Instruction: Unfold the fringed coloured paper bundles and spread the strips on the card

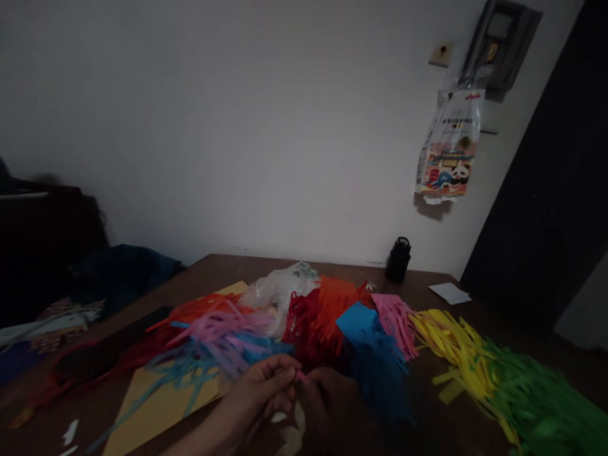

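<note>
At the near edge of the table, my left hand (272, 387) and my right hand (332, 399) meet with their fingertips pinched together. A small pink strip (301, 377) shows between them; its ends are hidden by the fingers. Below it, a pale cream strip (293, 434) curls down, and I cannot tell what it is fixed to. Just beyond my left hand lies a loose heap of pink and blue strips (228, 335). A blue fringed bundle (375, 345) is close beyond my right hand.
Red and orange fringes (327, 310) and a clear plastic bag (280, 288) lie mid-table. Pink (395, 320), yellow (451, 342) and green bundles (546, 392) extend right. Yellow sheets (156, 405) lie left. A black container (398, 261) and white paper (449, 292) stand near the wall.
</note>
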### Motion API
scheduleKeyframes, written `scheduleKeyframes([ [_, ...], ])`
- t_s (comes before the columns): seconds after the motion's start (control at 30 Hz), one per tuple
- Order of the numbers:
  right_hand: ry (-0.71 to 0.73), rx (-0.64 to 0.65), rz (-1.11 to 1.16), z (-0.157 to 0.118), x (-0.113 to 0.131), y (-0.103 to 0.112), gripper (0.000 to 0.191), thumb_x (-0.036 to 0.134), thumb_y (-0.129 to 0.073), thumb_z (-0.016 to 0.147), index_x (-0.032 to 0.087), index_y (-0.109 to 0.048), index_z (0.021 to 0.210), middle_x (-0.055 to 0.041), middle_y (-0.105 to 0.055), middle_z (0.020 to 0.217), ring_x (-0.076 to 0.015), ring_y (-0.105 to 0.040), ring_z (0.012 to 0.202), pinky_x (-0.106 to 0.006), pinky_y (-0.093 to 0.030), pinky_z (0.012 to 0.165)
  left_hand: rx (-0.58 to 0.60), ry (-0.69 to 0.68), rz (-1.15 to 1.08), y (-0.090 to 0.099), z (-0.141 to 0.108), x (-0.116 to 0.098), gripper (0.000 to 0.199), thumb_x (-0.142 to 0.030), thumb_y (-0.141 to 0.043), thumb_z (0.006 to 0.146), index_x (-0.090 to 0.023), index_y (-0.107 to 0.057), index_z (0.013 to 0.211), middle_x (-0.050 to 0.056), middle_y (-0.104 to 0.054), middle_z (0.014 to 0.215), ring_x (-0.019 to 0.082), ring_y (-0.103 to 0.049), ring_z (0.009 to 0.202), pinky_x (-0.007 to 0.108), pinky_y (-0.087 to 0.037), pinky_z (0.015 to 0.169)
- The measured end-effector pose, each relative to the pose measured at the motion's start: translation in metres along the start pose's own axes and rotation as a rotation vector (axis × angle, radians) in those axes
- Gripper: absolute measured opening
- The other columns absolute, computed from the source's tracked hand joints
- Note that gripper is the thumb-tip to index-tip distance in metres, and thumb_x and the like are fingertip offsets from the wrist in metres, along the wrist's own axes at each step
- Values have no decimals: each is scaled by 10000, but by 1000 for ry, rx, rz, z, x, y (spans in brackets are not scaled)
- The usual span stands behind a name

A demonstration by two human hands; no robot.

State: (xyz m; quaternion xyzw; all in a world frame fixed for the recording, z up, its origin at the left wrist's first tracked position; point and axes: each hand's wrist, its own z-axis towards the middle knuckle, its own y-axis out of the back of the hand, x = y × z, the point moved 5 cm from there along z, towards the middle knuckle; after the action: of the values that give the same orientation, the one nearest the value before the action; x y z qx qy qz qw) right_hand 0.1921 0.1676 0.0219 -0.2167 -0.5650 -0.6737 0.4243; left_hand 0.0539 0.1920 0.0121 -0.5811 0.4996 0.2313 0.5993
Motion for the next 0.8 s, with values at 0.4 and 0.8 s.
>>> scheduleKeyframes([
  [0.4, 16, 7, -21, 3, 4, 6, 372, 434, -513, 942, 214, -646, 672, -4, -603, 590, -134, -570, 546, -199, -355, 468, -6, -194, 373, -2, -5, -14, 510, -650, -797, 569, -170, -668, 680, -30, -626, 502, 119, -542, 491, 225, -399, 537],
  [0.8, 71, 15, -75, -2, 10, 5, 282, 398, -499, 941, 244, -655, 763, 10, -637, 646, -129, -586, 547, -194, -368, 472, 14, -327, 667, -9, -15, -23, 365, -557, -686, 727, -197, -673, 670, 1, -623, 566, 172, -563, 570, 246, -404, 566],
])
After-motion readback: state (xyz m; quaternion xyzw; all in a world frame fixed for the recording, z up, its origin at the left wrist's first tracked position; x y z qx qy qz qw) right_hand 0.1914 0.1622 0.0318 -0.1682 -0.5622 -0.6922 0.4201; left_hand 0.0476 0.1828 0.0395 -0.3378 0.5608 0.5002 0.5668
